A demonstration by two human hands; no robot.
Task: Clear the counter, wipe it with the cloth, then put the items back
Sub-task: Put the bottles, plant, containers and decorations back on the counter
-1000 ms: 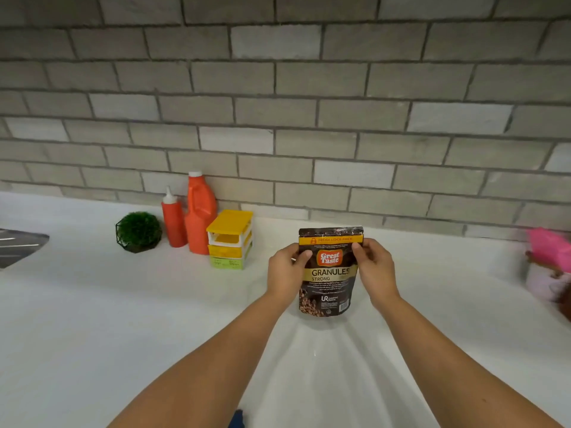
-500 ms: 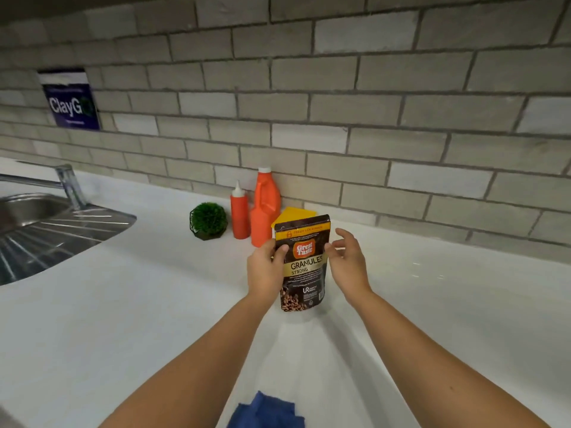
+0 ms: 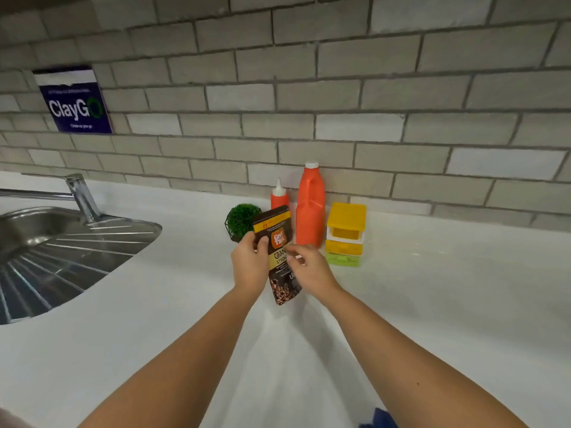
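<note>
A dark coffee granules pouch [image 3: 279,285] with an orange label stands tilted on the white counter [image 3: 432,304]. My left hand [image 3: 250,264] grips its upper left edge, thumb across the front. My right hand [image 3: 309,267] lies in front of the pouch's right side with fingers loosely curled; whether it touches the pouch is unclear. Behind stand a small green plant ball [image 3: 241,219], a red squeeze bottle [image 3: 279,196], an orange jug [image 3: 310,205] and a stack of yellow and green boxes [image 3: 345,239]. A corner of the blue cloth [image 3: 378,420] shows at the bottom edge.
A steel sink with drainboard [image 3: 61,251] and tap [image 3: 78,196] takes up the left side. A grey brick wall [image 3: 340,103] with a blue sign [image 3: 75,101] backs the counter. White counter surface spreads to the right and in front.
The pouch has moved left, close to the bottles and plant, and tilted. My right hand has let go of its top edge and dropped lower. The view turned left.
</note>
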